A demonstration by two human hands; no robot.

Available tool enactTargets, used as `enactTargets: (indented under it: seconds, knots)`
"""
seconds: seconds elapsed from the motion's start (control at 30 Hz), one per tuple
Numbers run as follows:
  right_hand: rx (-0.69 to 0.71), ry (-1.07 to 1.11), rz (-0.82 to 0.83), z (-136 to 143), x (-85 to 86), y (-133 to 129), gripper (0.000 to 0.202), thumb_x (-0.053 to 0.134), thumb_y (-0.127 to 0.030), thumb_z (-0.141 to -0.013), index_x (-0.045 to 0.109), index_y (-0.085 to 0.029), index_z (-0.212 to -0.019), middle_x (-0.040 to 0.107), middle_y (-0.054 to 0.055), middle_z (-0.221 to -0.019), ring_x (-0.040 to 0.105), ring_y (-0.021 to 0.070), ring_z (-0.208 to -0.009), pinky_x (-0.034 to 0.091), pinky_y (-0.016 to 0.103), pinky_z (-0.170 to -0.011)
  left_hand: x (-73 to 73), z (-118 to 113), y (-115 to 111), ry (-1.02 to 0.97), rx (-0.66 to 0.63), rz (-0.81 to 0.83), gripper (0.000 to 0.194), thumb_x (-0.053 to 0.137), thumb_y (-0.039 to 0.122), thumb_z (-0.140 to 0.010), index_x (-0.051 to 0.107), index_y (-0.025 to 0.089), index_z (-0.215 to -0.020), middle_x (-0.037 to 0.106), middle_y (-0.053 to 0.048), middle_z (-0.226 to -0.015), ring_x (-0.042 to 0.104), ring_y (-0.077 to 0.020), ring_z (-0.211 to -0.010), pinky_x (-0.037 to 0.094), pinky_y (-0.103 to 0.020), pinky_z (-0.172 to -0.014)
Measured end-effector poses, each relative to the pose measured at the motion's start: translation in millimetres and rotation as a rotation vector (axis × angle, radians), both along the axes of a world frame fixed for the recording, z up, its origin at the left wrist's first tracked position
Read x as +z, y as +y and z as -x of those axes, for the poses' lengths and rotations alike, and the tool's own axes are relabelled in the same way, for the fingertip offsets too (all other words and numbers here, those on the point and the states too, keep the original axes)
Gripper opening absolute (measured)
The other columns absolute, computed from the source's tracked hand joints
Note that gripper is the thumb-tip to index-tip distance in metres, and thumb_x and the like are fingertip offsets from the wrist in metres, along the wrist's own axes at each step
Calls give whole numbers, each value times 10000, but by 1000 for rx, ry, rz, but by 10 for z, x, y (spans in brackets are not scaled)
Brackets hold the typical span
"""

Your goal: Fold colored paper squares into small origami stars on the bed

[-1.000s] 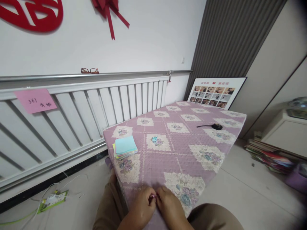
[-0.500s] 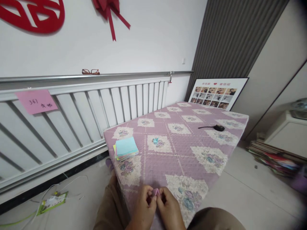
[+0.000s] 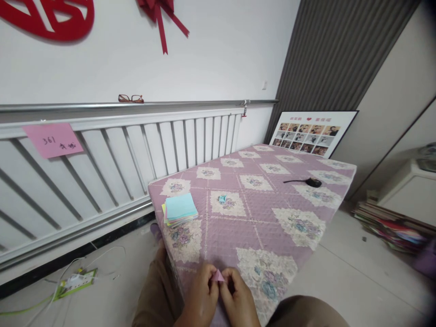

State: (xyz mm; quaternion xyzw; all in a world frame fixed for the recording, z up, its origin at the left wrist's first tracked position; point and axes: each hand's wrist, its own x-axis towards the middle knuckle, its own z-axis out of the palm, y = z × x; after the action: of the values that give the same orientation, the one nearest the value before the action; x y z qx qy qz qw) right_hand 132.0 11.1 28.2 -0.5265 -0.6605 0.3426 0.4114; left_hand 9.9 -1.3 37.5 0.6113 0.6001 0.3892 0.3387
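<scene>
Between my two hands, near the front edge of the table, is a small folded piece of pink paper [image 3: 218, 275] with a pointed top. My left hand [image 3: 203, 290] pinches its left side, and my right hand [image 3: 237, 293] pinches its right side. Farther up the cloth lies a small folded piece of light blue paper [image 3: 222, 199]. A stack of coloured square paper [image 3: 180, 207], light blue on top, sits at the left edge of the table.
The table wears a purple flowered cloth [image 3: 218, 231]. A black object with a thin tail [image 3: 312, 182] lies at its far right. A white radiator [image 3: 136, 150] runs along the left, with a pink note [image 3: 52, 140] on it. A power strip [image 3: 76, 284] lies on the floor.
The pink paper has been turned, and more of its flat triangular face shows. Both hands stay in nearly the same place. The whole view has shifted slightly.
</scene>
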Motion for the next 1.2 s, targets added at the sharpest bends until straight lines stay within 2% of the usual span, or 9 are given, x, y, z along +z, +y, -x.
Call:
enactTargets:
  seconds: [0.17, 0.3, 0.43, 0.57, 0.7, 0.9, 1.07, 1.2]
  knots:
    - [74, 54, -13, -6, -26, -11, 156, 476, -346, -845, 545, -219, -790, 595, -1, -721, 582, 162, -675, 470, 248, -642, -10, 43, -23, -49, 6, 21, 154, 410, 185, -834, 538, 196, -919, 628, -34, -868, 588, -181, -830, 424, -296, -767]
    - [108, 134, 28, -1, 5, -9, 118, 471, -297, -829, 538, -217, -774, 573, -10, -715, 568, 159, -679, 464, 245, -643, -98, 35, -15, -268, 37, 63, 199, 431, 189, -822, 510, 192, -1004, 639, -45, -954, 593, -179, -906, 439, -292, -800]
    - [150, 224, 103, 3, 77, -21, 146, 470, -320, -841, 511, -221, -741, 557, -19, -677, 556, 153, -653, 452, 247, -632, -189, 23, 21, -511, 25, 188, 164, 472, 212, -800, 485, 195, -963, 636, -24, -876, 598, -147, -748, 442, -237, -608]
    - [227, 363, 201, -4, 143, -27, 145, 489, -341, -829, 483, -231, -736, 569, -28, -654, 574, 153, -616, 457, 258, -616, -250, 36, 38, -624, 8, 253, 249, 507, 193, -751, 464, 203, -996, 605, 22, -772, 537, -95, -573, 390, -200, -502]
    - [278, 378, 235, -44, 193, -30, 79, 502, -289, -795, 516, -227, -747, 580, -32, -658, 585, 153, -616, 455, 264, -625, -262, 61, 20, -655, -14, 251, 345, 523, 160, -679, 467, 203, -1017, 607, 27, -755, 528, -88, -555, 378, -191, -486]
    - [230, 172, 141, -109, 191, -32, 80, 507, -241, -766, 581, -212, -757, 579, -16, -701, 567, 152, -669, 437, 249, -645, -271, 76, -10, -684, -61, 210, 363, 549, 144, -662, 475, 192, -1014, 609, 16, -764, 536, -100, -584, 384, -204, -510]
    - [241, 99, 68, -123, 237, -66, 96, 553, -255, -769, 636, -208, -783, 556, -14, -699, 548, 158, -690, 425, 251, -661, -235, 90, -32, -579, -30, 136, 360, 568, 109, -679, 487, 186, -1021, 640, -16, -866, 599, -143, -771, 443, -239, -663]
    - [228, 166, 134, -113, 243, -85, 188, 532, -359, -826, 625, -204, -775, 575, 0, -726, 548, 165, -710, 429, 259, -674, -174, 107, -72, -466, -31, 104, 370, 579, 126, -725, 486, 184, -1079, 660, -40, -936, 618, -168, -865, 462, -276, -775]
